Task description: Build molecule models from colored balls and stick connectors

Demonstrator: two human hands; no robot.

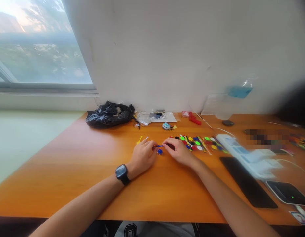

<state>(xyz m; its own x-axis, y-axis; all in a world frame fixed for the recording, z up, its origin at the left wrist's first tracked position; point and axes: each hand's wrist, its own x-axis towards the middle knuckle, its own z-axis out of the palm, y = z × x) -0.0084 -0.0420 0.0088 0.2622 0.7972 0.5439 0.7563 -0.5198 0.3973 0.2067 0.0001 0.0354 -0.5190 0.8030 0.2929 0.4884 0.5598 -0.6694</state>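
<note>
Fingers (150, 147) of the left hand (142, 157) are pinched together on one end of a skinny blue stick (158, 146). The right hand (179, 152) has its fingertips (167, 144) closed on the other end, so the stick sits right between the two hands, down low at the orange surface (75, 171). Just on the near side of it, a little blue disc (160, 151) lies flat on the surface, and neither hand seems to be touching it.

Closer in than the fingers there's a black watch (122, 173) on the left wrist. Off to the right and also nearer than the fingers is a flat black slab (246, 181), with a dark gadget (288, 192) showing a tiny green light further right.

Level with the fingers, just to their right, is a scatter of coloured discs (199, 144) mixed with sticks, pretty much up against the right hand. Past that there's a white power strip (241, 149), kinda blurry.

Just beyond the left fingers sit a yellow piece (139, 140) and a white stick (146, 138). Further back are a small round tin (166, 126) and a clear plastic bag (154, 117), with a crumpled black bag (109, 113) off left and a red thing (193, 119) off right. Behind all that it's a white wall (167, 49), with a window (38, 49) far left.
</note>
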